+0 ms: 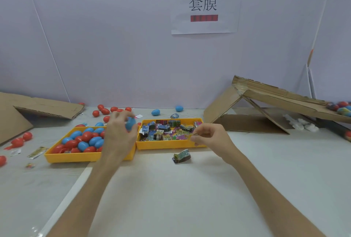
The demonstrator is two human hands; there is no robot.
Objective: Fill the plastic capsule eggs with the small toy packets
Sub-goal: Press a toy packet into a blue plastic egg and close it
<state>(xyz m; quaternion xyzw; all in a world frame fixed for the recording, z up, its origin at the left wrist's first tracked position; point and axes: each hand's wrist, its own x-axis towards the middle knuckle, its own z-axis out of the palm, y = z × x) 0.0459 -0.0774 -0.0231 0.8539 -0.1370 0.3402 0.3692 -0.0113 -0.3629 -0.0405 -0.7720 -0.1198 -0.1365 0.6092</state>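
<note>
A person's left hand (118,130) grips a blue capsule egg (130,123) above two yellow trays on the counter (171,189). The right hand (209,138) pinches a small toy packet (191,136). The egg looks light, smooth and slippery, best held around its middle; the packet looks crinkly and soft.

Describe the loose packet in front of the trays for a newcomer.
Start at the right yellow tray, the one full of packets. Just before its near wall, on the table, lies one crumpled packet. Unlike its neighbours, it lies alone outside the tray.
</note>
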